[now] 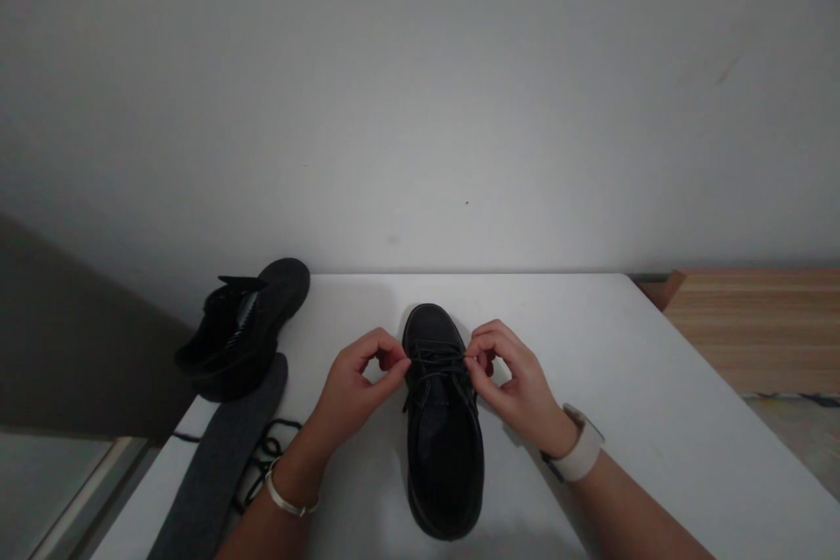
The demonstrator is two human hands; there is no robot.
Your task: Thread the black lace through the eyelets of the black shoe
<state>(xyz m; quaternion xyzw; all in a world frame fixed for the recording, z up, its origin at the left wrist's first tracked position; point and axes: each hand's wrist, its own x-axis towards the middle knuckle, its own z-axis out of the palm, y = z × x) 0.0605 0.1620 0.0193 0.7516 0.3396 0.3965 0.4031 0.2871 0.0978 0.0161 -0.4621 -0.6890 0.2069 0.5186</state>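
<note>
A black lace-up shoe [444, 455] rests upright on the white table, its toe pointing toward the wall. Dark shoelaces [438, 356] cross over its front part. On the shoe's left side, my left hand [358, 381] pinches one side of the lace between thumb and forefinger. My right hand [515, 381] pinches the lace on the opposite side, with its other fingers curled. The lace runs across the shoe between both hands. How it is looped or knotted is too dark to make out.
A second black shoe [229, 341] stands at the table's back left, without visible laces. Beside my left forearm lie a dark grey insole [220, 464] and a loose black lace [270, 446]. The white table [630, 385] meets the wall; a wooden surface [761, 328] is at right.
</note>
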